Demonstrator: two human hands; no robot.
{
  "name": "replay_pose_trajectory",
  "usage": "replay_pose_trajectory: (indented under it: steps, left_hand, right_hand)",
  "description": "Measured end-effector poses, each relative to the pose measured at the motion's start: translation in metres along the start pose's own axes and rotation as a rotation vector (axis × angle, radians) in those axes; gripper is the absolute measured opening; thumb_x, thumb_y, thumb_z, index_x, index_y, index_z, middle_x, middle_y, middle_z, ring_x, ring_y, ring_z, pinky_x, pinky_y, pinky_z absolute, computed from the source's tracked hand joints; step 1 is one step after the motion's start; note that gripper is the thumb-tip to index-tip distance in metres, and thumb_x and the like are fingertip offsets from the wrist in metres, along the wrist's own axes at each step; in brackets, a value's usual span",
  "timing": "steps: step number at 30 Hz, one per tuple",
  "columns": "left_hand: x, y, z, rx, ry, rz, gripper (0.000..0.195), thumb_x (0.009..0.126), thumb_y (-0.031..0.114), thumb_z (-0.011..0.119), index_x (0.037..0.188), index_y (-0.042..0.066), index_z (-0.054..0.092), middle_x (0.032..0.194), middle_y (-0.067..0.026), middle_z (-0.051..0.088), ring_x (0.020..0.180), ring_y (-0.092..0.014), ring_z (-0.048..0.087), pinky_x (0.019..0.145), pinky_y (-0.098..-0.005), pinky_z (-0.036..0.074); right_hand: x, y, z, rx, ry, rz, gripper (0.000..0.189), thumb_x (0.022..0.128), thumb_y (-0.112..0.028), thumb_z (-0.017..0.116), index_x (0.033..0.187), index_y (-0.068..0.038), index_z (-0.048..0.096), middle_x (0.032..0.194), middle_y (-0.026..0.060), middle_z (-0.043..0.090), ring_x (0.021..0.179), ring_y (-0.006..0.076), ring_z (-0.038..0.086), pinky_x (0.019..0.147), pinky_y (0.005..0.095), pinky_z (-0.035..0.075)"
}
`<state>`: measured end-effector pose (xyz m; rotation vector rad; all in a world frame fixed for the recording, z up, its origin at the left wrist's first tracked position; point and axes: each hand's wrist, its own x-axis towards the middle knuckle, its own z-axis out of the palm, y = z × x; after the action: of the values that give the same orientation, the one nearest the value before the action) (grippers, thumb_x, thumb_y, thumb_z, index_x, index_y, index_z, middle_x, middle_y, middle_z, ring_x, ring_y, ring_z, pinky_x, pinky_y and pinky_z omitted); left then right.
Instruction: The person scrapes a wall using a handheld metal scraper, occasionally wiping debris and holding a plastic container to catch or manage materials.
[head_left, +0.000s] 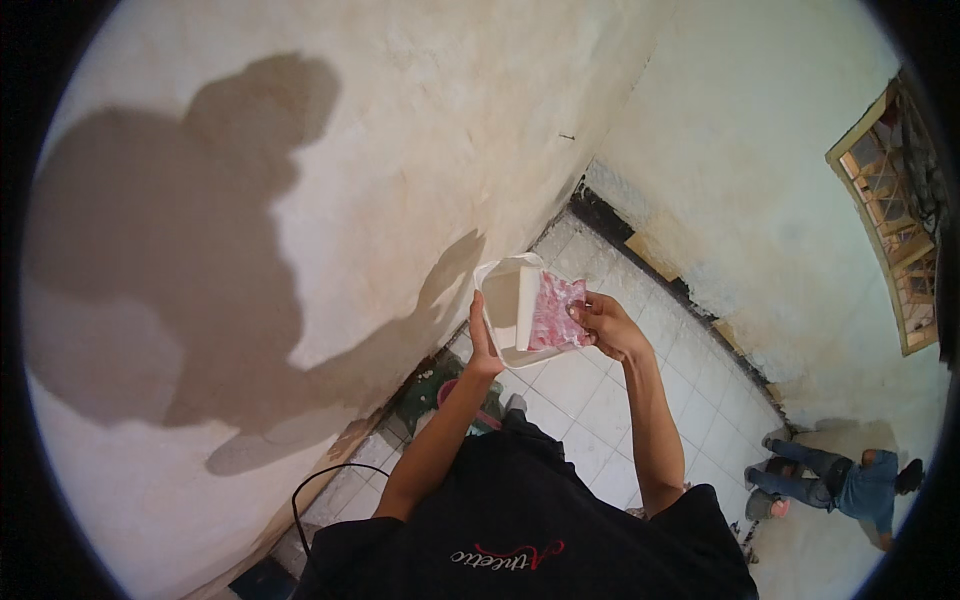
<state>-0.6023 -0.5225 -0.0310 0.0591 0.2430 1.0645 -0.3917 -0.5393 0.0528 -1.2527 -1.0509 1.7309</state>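
Note:
My left hand (485, 339) grips the near left side of a white plastic tub (491, 274), its thumb up along the outer wall. Pale material coats the tub's inside. My right hand (613, 327) pinches a flat, pink-and-white marbled piece (556, 311), possibly a plastic spreader, with the thumb on top. It lies across the tub's right part, hiding that side of the opening. A whitish strip runs along its left edge; whether this is coating or the bare edge, I cannot tell. Both hands are held up in front of my black shirt, above the floor.
A patchy plastered wall (390, 202) stands close on the left, a second wall (712, 172) with a window grille (889, 225) on the right. White tiles (581, 382) cover the floor. Another person (832, 476) stands at far right by a bucket (761, 506). A black cable (296, 495) curves lower left.

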Motion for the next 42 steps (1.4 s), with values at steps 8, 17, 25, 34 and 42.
replay_pose_trajectory:
  steps: [8,17,25,34,42]
  left_hand:
    - [0.0,0.037,-0.054,0.244,0.006,0.39,0.062,0.099,0.053,0.032,0.142,0.009,0.042,0.134,-0.0121,0.054,0.12,-0.029,0.056,0.101,-0.0452,0.046]
    - [-0.069,0.021,-0.082,0.1,0.081,0.216,0.069,0.095,0.06,0.037,0.142,0.011,0.042,0.134,-0.0142,0.054,0.117,-0.035,0.056,0.098,-0.053,0.047]
    - [-0.075,0.015,-0.083,0.152,0.193,0.306,0.067,0.094,0.058,0.041,0.136,0.007,0.047,0.124,-0.0159,0.059,0.106,-0.033,0.062,0.091,-0.0486,0.053]
    - [-0.099,0.039,-0.103,0.031,0.128,0.368,0.071,0.093,0.059,0.042,0.14,0.006,0.042,0.129,-0.0191,0.056,0.111,-0.035,0.06,0.093,-0.0502,0.052]
    - [-0.12,0.05,-0.124,0.049,0.149,0.431,0.09,0.085,0.07,0.046,0.146,0.006,0.033,0.136,-0.0254,0.048,0.116,-0.041,0.056,0.095,-0.0565,0.049]
  right_hand:
    - [0.085,0.001,0.006,0.472,0.048,-0.003,0.018,0.097,-0.007,0.054,0.112,0.0,0.058,0.098,0.0046,0.065,0.08,0.0138,0.063,0.064,0.0309,0.055]
    - [0.221,-0.012,0.018,0.258,0.24,-0.226,0.014,0.09,-0.005,0.055,0.087,0.007,0.062,0.085,0.0146,0.064,0.076,0.0243,0.067,0.067,0.0401,0.06]
    - [0.208,-0.162,0.071,-0.077,0.222,-0.274,0.021,0.088,-0.009,0.057,0.084,0.011,0.063,0.081,0.0191,0.067,0.07,0.0264,0.07,0.059,0.0342,0.06]
    - [0.15,-0.12,0.025,0.214,0.34,-0.466,0.012,0.084,0.0,0.052,0.085,0.009,0.06,0.078,0.0135,0.062,0.061,0.0223,0.06,0.052,0.0385,0.052]
    - [0.265,0.056,0.019,0.198,0.415,-0.202,0.017,0.085,-0.007,0.054,0.084,0.008,0.062,0.079,0.015,0.065,0.062,0.0236,0.065,0.055,0.0371,0.057]
